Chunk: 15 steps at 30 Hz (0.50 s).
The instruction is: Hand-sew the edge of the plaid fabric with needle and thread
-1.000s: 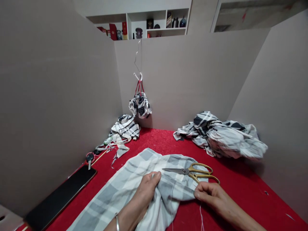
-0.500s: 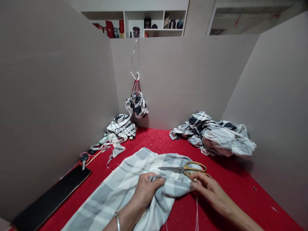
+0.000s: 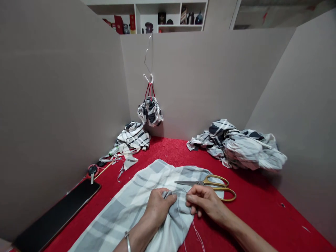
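A grey and white checked cloth [image 3: 131, 206] lies spread on the red table [image 3: 252, 206]. My left hand [image 3: 159, 208] is closed, pinching a bunched fold of the cloth near its middle. My right hand [image 3: 204, 201] is closed just to the right of it, fingers pinched on a white thread [image 3: 195, 231] that trails down toward me; whether a needle is in the pinch I cannot make out. Gold-handled scissors [image 3: 210, 183] lie on the cloth just behind my right hand, blades pointing left.
A heap of black and white checked fabric [image 3: 236, 145] sits at the back right. Another pile [image 3: 133, 136] with scraps lies in the back left corner under a fabric bundle [image 3: 150, 112] hanging from a hook. A dark phone [image 3: 57, 215] lies at the left. Cardboard walls enclose the table.
My right hand moved left from the cloth's right edge to beside my left hand, drawing the thread along. My left hand kept its pinch on the fold.
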Tool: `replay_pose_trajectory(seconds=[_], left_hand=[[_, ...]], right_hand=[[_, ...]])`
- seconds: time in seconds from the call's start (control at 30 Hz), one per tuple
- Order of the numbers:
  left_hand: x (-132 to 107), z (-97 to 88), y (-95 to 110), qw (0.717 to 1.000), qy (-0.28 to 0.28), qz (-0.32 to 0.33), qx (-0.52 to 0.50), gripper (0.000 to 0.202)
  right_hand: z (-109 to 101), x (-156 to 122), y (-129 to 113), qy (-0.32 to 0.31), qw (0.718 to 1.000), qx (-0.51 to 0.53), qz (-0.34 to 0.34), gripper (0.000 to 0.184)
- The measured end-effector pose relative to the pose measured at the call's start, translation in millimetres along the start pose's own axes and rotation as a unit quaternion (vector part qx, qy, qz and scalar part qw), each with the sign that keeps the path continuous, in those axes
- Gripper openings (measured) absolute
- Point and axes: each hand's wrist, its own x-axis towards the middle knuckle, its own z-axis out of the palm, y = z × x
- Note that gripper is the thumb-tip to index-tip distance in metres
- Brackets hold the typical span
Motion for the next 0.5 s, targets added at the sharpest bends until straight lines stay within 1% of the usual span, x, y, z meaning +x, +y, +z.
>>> replay_pose_trajectory(seconds=[0.07,0.17,0.33,0.5], left_hand=[[1,0.6,0,1.0,0.001,-0.003,-0.001,0.032],[2,1.3,0,1.0,0.006,-0.006,0.005,0.032],[4,1.6,-2,1.0,0.019,-0.004,0.017,0.025],[5,1.9,-6,0.999,0.026,0.001,0.022,0.02]], right_hand=[[-2,1,0,-0.003,1.0,-0.024,0.001,0.034],[-4,3,-6,-0.026,0.998,-0.062,-0.002,0.03],[-9,5,-12,-0.043,0.991,-0.112,-0.059,0.025],[-14,0,-13,-0.07,0.978,-0.173,-0.097,0.022]])
